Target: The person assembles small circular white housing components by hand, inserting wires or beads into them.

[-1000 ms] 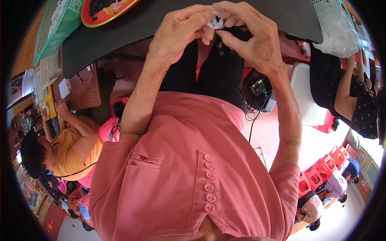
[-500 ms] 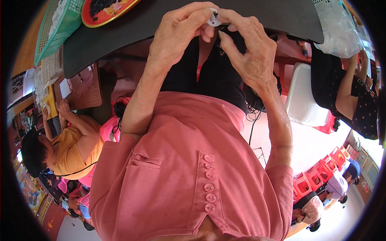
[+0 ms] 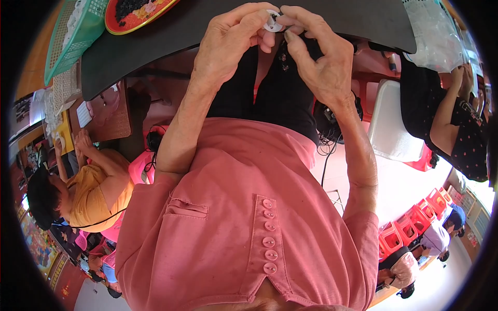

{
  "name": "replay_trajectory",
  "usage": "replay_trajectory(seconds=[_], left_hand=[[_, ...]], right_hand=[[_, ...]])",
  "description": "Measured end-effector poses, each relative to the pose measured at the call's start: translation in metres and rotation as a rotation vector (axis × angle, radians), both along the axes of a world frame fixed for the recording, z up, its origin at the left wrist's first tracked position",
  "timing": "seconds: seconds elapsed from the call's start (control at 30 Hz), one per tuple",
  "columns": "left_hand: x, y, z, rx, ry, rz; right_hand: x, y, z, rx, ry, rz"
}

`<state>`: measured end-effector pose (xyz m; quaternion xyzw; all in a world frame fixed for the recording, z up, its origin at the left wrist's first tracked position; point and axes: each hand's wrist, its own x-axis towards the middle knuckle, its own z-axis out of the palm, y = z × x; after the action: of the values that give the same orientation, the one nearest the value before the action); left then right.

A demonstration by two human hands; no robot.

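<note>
The small disc (image 3: pixel 273 28) was white, the bit (image 3: pixel 272 18) against it black. The tabletop (image 3: pixel 171 39) was dark charcoal. The plate (image 3: pixel 136 24) was red, patterned in orange and pale pink, with a yellow edge; the pieces (image 3: pixel 128 7) on it were black. The basket (image 3: pixel 66 49) was mint green. The shirt (image 3: pixel 218 223) and its buttons (image 3: pixel 268 242) were pink, the trousers (image 3: pixel 233 96) black. One co-worker's top (image 3: pixel 98 194) was orange-yellow; another's clothing (image 3: pixel 469 153) showed pink dots on black.

Bright interior: glare whitens the floor (image 3: pixel 391 181) to my right; fisheye distortion bows the black tabletop (image 3: pixel 155 46); corners vignette black.
</note>
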<state>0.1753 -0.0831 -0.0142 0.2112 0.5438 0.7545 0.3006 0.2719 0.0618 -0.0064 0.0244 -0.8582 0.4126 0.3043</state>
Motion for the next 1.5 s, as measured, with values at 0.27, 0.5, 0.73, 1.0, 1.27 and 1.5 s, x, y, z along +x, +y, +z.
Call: replay_trajectory(seconds=[0.27, 0.5, 0.73, 1.0, 1.27, 1.5], left_hand=[[0.002, 0.001, 0.004, 0.021, -0.016, -0.056], [0.004, 0.0, 0.006, 0.032, -0.004, -0.031], [0.003, -0.001, 0.004, 0.053, -0.004, -0.035], [0.005, 0.003, 0.002, 0.054, 0.031, -0.025], [0.007, 0.004, -0.003, 0.01, 0.025, -0.013], [0.013, 0.006, 0.003, 0.021, -0.051, -0.014]], right_hand=[[-0.006, -0.001, -0.005, 0.025, 0.172, -0.046], [-0.009, -0.004, -0.003, 0.121, 0.309, -0.1], [-0.004, -0.006, -0.008, 0.213, 0.178, -0.073], [-0.004, -0.01, -0.014, 0.347, 0.245, -0.145], [0.003, -0.012, -0.023, 0.264, 0.209, -0.166], [0.006, -0.006, -0.015, -0.133, 0.063, -0.089]])
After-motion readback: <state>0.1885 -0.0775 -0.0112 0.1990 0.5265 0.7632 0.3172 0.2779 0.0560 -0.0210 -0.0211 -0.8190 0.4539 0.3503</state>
